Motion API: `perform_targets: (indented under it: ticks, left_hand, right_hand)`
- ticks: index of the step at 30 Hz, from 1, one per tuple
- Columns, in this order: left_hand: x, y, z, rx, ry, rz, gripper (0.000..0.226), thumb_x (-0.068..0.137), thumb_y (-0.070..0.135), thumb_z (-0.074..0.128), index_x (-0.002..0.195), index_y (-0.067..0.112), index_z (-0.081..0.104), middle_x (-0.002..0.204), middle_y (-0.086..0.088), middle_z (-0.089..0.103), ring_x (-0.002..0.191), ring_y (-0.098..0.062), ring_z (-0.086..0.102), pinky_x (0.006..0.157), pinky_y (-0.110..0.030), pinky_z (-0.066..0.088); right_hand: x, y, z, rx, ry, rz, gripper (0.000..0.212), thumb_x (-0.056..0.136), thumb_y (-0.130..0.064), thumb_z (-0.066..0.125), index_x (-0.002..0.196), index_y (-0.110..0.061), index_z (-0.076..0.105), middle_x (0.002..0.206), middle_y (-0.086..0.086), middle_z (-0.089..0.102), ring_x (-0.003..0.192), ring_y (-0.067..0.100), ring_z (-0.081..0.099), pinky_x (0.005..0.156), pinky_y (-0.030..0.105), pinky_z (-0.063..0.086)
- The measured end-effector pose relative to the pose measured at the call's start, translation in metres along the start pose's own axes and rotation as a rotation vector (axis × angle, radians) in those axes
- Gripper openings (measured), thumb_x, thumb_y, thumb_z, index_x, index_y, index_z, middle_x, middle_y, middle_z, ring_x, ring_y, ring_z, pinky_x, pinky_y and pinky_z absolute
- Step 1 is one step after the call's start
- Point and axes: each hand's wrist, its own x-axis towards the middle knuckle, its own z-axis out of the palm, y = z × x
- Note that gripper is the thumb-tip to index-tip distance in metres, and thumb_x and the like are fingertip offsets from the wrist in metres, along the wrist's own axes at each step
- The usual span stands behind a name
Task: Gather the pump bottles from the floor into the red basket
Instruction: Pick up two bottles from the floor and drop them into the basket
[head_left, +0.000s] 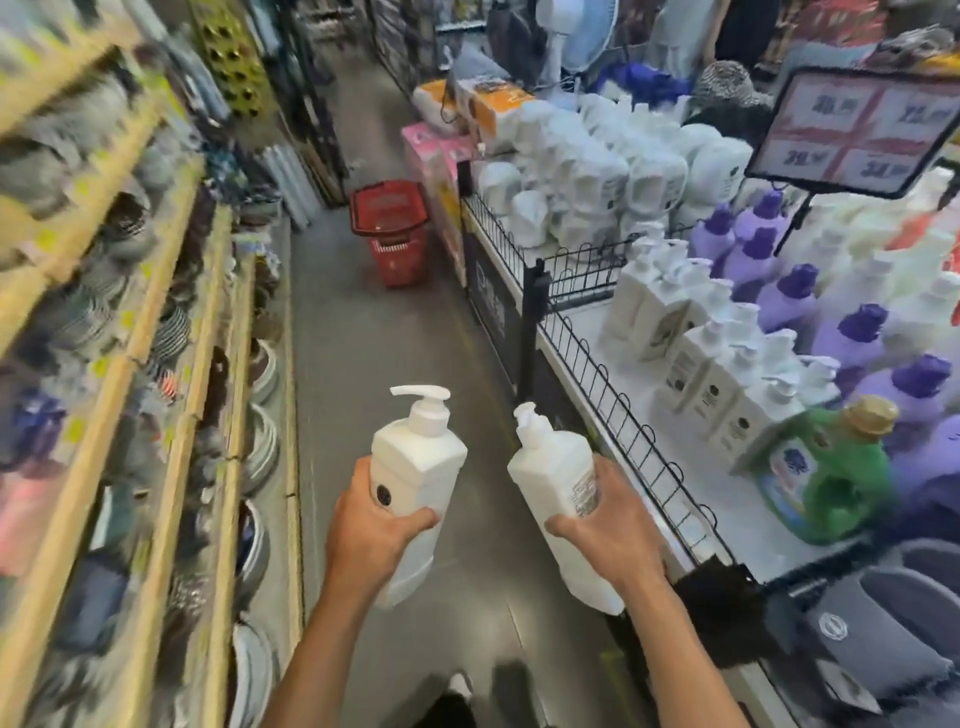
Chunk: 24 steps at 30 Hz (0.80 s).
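Note:
I hold two white pump bottles in front of me over a shop aisle. My left hand grips the left pump bottle around its body, pump head up, a dark round label facing me. My right hand grips the right pump bottle, tilted slightly left, with small print on its side. The red basket stands on the grey floor far down the aisle, beside the right-hand display, well away from both hands.
Wooden shelves with stacked dishes line the left side. On the right, a low display with a black wire fence holds white pump bottles, purple bottles and a green jug. A price sign stands above. Grey floor runs between.

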Motion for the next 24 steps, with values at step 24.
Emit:
perform_targets:
  ticks: [24]
  left_hand:
    - [0.276, 0.0, -0.044, -0.039, 0.144, -0.048, 0.07, 0.052, 0.039, 0.09, 0.107, 0.037, 0.046, 0.096, 0.008, 0.062, 0.085, -0.019, 0.061, 0.071, -0.045, 0.056]
  right_hand:
    - [0.238, -0.162, 0.088, -0.045, -0.112, -0.094, 0.078, 0.062, -0.049, 0.079, 0.128, -0.046, 0.039, 0.103, -0.02, 0.059, 0.091, 0.009, 0.058, 0.071, 0.035, 0.049]
